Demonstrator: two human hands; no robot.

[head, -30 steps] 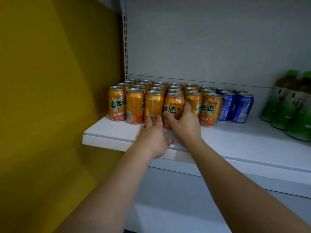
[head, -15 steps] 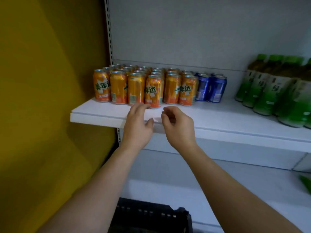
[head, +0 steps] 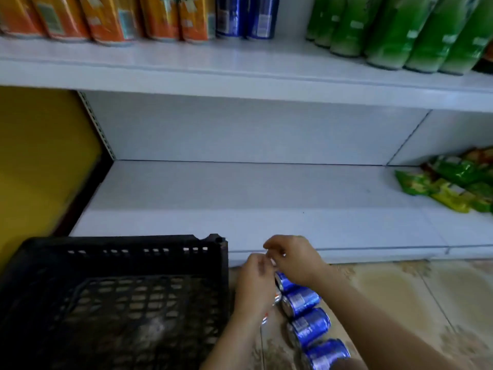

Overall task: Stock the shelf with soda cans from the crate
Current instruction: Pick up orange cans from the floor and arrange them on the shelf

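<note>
Several blue soda cans [head: 309,327] lie on their sides in a row on the tiled floor, just right of the black plastic crate [head: 120,244]. The crate's inside looks empty. My left hand [head: 253,287] and my right hand [head: 293,260] meet over the far end of that row, fingers curled. The right hand covers the farthest can. Motion blur hides whether either hand grips anything. On the upper shelf [head: 240,68] stand orange cans [head: 112,20] and two blue cans [head: 245,17].
Green bottles [head: 400,30] stand on the upper shelf to the right. The lower shelf [head: 240,204] holds green and yellow snack bags [head: 453,185] at its right end. A yellow wall [head: 40,156] closes off the left side.
My view has dropped from the upper shelf to the floor. Both hands have come away from the orange cans and down to the row of blue cans beside the crate.
</note>
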